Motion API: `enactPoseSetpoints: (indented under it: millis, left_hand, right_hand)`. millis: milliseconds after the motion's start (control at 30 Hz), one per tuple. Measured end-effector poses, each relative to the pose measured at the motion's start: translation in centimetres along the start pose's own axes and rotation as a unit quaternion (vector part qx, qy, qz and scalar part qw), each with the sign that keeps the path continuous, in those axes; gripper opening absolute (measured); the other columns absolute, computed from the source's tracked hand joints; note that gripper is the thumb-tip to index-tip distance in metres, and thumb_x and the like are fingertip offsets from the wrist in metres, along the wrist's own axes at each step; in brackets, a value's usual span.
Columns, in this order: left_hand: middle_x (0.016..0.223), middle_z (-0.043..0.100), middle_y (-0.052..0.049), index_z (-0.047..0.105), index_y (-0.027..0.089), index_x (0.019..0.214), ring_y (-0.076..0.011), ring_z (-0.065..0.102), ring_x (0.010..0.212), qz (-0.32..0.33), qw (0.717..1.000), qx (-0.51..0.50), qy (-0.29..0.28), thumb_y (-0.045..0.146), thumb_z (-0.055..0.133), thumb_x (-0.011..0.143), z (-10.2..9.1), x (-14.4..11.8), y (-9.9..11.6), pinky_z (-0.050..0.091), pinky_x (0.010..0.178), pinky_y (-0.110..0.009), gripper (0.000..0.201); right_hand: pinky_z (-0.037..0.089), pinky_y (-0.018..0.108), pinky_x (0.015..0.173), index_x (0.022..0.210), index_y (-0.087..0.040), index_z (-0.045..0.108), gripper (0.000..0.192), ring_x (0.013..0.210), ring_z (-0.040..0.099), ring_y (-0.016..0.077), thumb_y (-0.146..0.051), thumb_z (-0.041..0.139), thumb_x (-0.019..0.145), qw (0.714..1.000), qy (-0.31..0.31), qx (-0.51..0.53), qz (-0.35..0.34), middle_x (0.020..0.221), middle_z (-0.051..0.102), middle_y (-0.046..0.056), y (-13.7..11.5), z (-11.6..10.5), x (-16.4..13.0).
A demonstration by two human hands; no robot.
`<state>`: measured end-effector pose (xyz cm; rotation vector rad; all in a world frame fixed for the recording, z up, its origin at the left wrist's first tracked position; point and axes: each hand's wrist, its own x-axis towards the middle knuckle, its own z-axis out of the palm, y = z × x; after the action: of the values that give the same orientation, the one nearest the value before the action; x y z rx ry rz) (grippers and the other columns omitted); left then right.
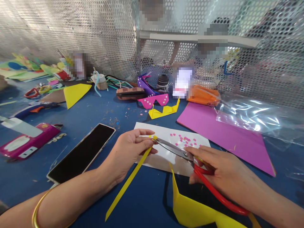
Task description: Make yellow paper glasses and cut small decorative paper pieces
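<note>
My left hand [133, 148] pinches a narrow yellow paper strip [129, 181] near its upper end, and the rest hangs down toward me. In my right hand [220, 171] is a pair of scissors [175, 149] with red handles; the blade tips meet the strip's end right beside my left fingertips. Beneath them lies a white sheet [159, 158] with small pink paper squares [185, 139] scattered on it. Closest to me, under my right wrist, stands a folded yellow paper shape [197, 205], partly cut off by the lower edge.
A black-screened phone [83, 152] and a magenta tape dispenser [26, 142] lie at left. Behind the sheet are pink paper glasses [155, 100], yellow paper glasses [165, 110] and a brown pouch [130, 93]. Purple paper [228, 136] and clear plastic [251, 117] lie right. A perforated metal screen [106, 34] borders the back.
</note>
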<state>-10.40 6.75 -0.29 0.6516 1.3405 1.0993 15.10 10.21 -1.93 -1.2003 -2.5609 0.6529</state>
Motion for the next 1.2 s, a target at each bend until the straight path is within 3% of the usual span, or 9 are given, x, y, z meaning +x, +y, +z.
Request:
enactPoseSetpoints:
  millis: [333,533,833,1067,1200]
  left_hand:
    - [0.077,0.076,-0.002,0.068,0.016,0.097,-0.0106,0.07,0.059,-0.008,1.0,0.007,0.005,0.013,0.07,0.081,0.09,0.01,0.11,0.055,0.059,-0.018,0.016]
    - [0.086,0.078,-0.004,0.072,0.016,0.086,-0.0091,0.068,0.059,-0.011,1.0,0.012,-0.022,0.024,0.074,0.08,-0.2,0.16,-0.22,0.052,0.055,-0.016,0.01]
    - [0.07,0.072,-0.002,0.073,0.016,0.072,-0.0074,0.06,0.054,-0.008,1.0,0.022,-0.005,0.025,0.073,0.078,0.06,0.01,-0.11,0.047,0.054,-0.017,0.01]
    - [0.066,0.069,-0.001,0.073,0.016,0.072,-0.0076,0.06,0.055,0.0,1.0,0.02,0.004,0.027,0.074,0.076,0.22,-0.03,-0.33,0.046,0.054,-0.017,0.011]
    - [0.065,0.068,0.0,0.072,0.016,0.072,-0.0075,0.06,0.055,0.005,1.0,0.021,0.001,0.028,0.075,0.074,0.16,0.07,-0.42,0.046,0.055,-0.017,0.012]
  right_hand:
    - [0.06,0.028,0.069,0.121,-0.024,0.067,0.045,0.082,0.074,0.0196,-0.03,0.076,0.078,1.0,-0.002,0.014,-0.021,0.094,0.076,-0.001,0.22,-0.02,0.04]
    - [0.061,0.028,0.071,0.121,-0.024,0.068,0.045,0.081,0.074,0.0196,-0.031,0.076,0.078,0.999,0.022,0.011,-0.021,0.099,0.077,0.001,0.19,-0.17,0.01]
    - [0.061,0.031,0.075,0.119,-0.026,0.068,0.042,0.084,0.075,0.022,-0.024,0.073,0.077,1.0,0.001,0.027,0.004,0.099,0.077,0.001,-0.2,-0.25,0.04]
    - [0.061,0.034,0.072,0.119,-0.029,0.069,0.048,0.087,0.073,0.0253,-0.043,0.077,0.074,0.999,-0.002,0.006,0.037,0.109,0.075,0.004,-0.51,-0.19,-0.12]
    - [0.06,0.036,0.075,0.121,-0.029,0.067,0.047,0.092,0.072,0.0262,-0.043,0.075,0.077,0.999,-0.021,0.013,0.042,0.112,0.074,0.004,-0.53,-0.16,-0.15]
